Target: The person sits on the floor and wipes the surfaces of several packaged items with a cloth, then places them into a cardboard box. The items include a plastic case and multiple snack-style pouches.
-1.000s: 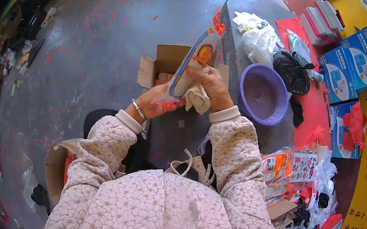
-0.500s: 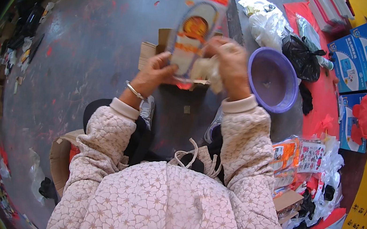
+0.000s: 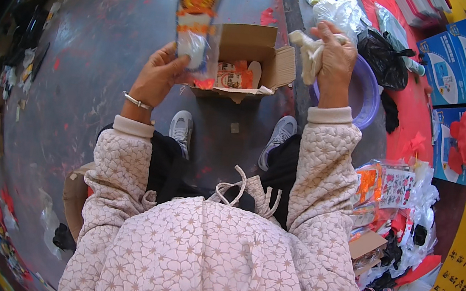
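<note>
My left hand (image 3: 159, 74) grips the lower end of a packaged shoe insole (image 3: 198, 17), a pale sole shape in a clear plastic bag with red and orange print. The package stands tilted up toward the far side, its top cut off by the picture's edge. In my right hand (image 3: 338, 59) is a crumpled off-white cloth (image 3: 308, 55), bunched between the fingers beside the purple basin (image 3: 369, 106). Between my hands, on the floor, an open cardboard box (image 3: 242, 41) holds orange-and-white packets (image 3: 234, 76). The insole package overlaps the box's left side.
White plastic bags (image 3: 335, 7) and a black bag (image 3: 383, 59) lie beyond the basin. Blue printed boxes (image 3: 442, 74) stand at the far right on a yellow surface. Clear packages (image 3: 380, 185) and scraps are heaped beside my right arm. My shoes (image 3: 181, 129) flank the floor before the box.
My hands have moved apart. The left has carried the insole package left and farther away; the right has drawn the cloth off to the right. The open box between them now shows its contents.
</note>
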Action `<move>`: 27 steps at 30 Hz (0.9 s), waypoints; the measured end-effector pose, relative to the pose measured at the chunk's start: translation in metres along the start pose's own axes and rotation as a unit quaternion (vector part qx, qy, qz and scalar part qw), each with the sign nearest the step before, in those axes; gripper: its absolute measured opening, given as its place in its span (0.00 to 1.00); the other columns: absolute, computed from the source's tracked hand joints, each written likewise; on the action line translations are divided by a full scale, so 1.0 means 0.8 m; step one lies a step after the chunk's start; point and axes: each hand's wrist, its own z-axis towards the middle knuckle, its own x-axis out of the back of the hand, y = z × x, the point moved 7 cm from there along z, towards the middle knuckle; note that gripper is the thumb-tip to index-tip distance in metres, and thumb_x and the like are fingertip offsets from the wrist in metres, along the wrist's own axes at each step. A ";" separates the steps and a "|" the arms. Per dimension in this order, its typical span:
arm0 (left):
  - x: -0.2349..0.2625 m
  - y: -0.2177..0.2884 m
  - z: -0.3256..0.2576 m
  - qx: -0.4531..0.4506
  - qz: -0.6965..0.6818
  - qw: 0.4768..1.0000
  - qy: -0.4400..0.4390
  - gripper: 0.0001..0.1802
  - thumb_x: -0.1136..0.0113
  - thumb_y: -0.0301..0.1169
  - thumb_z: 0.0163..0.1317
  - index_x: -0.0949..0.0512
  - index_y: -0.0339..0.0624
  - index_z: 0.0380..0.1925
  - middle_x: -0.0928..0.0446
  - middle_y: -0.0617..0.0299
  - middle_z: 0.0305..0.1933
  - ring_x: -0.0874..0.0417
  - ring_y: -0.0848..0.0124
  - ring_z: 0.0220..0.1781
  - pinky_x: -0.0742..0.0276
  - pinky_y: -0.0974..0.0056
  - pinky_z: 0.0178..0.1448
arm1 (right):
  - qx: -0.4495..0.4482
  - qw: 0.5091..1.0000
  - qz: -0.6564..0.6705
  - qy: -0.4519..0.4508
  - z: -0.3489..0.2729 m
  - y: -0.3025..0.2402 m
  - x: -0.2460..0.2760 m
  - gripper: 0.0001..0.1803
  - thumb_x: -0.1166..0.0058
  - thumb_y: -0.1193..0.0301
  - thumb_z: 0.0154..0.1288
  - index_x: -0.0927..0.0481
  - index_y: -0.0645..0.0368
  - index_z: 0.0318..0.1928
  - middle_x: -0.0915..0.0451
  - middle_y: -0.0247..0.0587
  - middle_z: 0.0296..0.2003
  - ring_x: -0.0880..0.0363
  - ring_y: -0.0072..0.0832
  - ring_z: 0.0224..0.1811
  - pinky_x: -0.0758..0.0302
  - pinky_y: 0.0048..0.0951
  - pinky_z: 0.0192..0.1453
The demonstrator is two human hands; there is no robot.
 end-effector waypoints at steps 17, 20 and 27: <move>0.035 0.019 0.115 0.031 0.260 0.951 -0.164 0.17 0.46 0.26 0.58 0.29 0.34 0.48 0.24 0.62 0.39 0.23 0.77 0.36 0.21 0.72 0.37 | -0.238 0.912 0.180 -0.282 0.063 0.075 -0.075 0.14 0.40 0.69 0.55 0.24 0.61 0.40 0.24 0.32 0.24 0.25 0.19 0.21 0.27 0.19 0.22; 0.042 0.004 0.130 0.067 0.324 0.926 -0.182 0.17 0.47 0.24 0.57 0.29 0.35 0.48 0.24 0.62 0.38 0.23 0.77 0.36 0.21 0.72 0.36 | -0.203 0.939 0.056 -0.274 0.076 0.076 -0.054 0.13 0.39 0.74 0.54 0.24 0.62 0.40 0.22 0.34 0.26 0.23 0.20 0.23 0.23 0.19 0.25; 0.047 -0.011 0.150 0.013 0.390 0.914 -0.108 0.17 0.48 0.20 0.52 0.29 0.36 0.45 0.24 0.61 0.37 0.23 0.75 0.36 0.22 0.70 0.33 | -0.224 0.927 -0.101 -0.282 0.078 0.105 -0.058 0.16 0.40 0.78 0.53 0.24 0.67 0.43 0.19 0.41 0.33 0.21 0.23 0.29 0.22 0.22 0.33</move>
